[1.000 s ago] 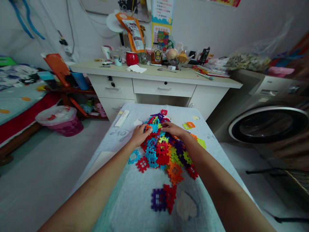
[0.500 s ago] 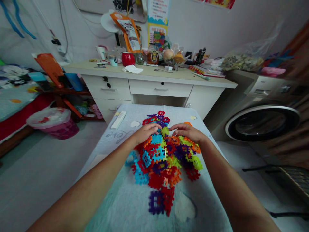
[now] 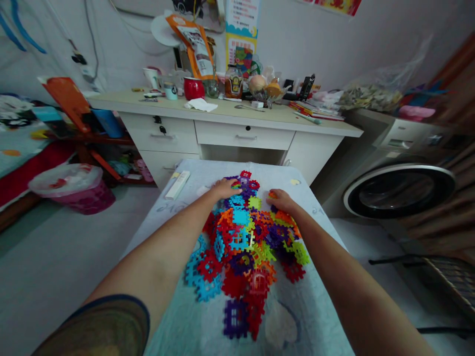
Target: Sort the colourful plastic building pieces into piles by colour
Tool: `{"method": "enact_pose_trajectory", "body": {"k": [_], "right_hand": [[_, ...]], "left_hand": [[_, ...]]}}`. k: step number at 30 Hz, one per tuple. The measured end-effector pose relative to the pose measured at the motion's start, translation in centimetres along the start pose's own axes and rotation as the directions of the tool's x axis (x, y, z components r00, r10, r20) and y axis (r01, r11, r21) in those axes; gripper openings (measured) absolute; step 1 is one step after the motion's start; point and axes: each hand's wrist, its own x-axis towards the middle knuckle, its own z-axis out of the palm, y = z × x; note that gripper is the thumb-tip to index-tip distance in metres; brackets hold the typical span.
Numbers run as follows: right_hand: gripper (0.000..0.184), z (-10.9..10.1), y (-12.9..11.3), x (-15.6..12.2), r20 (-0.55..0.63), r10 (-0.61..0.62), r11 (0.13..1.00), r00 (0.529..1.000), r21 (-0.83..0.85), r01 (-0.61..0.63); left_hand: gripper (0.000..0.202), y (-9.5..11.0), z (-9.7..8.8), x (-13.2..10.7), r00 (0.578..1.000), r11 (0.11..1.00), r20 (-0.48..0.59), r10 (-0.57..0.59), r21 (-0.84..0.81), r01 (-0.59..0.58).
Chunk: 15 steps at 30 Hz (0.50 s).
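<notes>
A heap of colourful plastic interlocking blocks (image 3: 241, 217) lies along the middle of the cloth-covered table (image 3: 193, 316). At the heap's far left edge is my left hand (image 3: 223, 189), thumb and fingers apart, its tips over red and purple blocks. My right hand (image 3: 281, 201) is at the far right side, fingers curled around an orange block (image 3: 273, 194). A yellow-green block (image 3: 254, 202) sits between the two hands. Closer to me, a purple window-shaped block (image 3: 235, 319) rests beside red ones (image 3: 255, 311).
A white strip-shaped object (image 3: 178, 185) lies on the table's left side. Beyond stands a white desk (image 3: 237, 118) with a red cup (image 3: 193, 89), jar (image 3: 233, 81) and books (image 3: 317, 110). A washing machine (image 3: 399, 188) is at right, a pink bin (image 3: 79, 195) at left.
My left hand has moved farther forward to the heap's far end. My right hand has drawn slightly left, its fingers now curled at an orange block. Some blocks on the near left have spread outward.
</notes>
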Motion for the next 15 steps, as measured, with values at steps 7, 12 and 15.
{"method": "enact_pose_trajectory", "body": {"k": [7,12,15], "right_hand": [[0.031,-0.4,-5.5,-1.9,0.202,-0.078,0.997,0.976,0.020,0.075],[0.023,-3.1,-6.3,-1.9,0.303,-0.302,0.924,0.904,0.327,0.198],[0.027,-3.7,-7.0,0.4,0.257,-0.288,0.883,0.922,0.443,0.153]], "left_hand": [[0.047,0.3,-0.4,-2.1,0.962,0.975,0.190,0.196,-0.139,-0.171],[0.046,0.2,-3.2,-7.2,0.934,0.942,0.189,0.303,-0.206,-0.264],[0.045,0.1,-4.9,-10.8,0.938,0.916,0.121,0.323,-0.287,-0.279]]}}
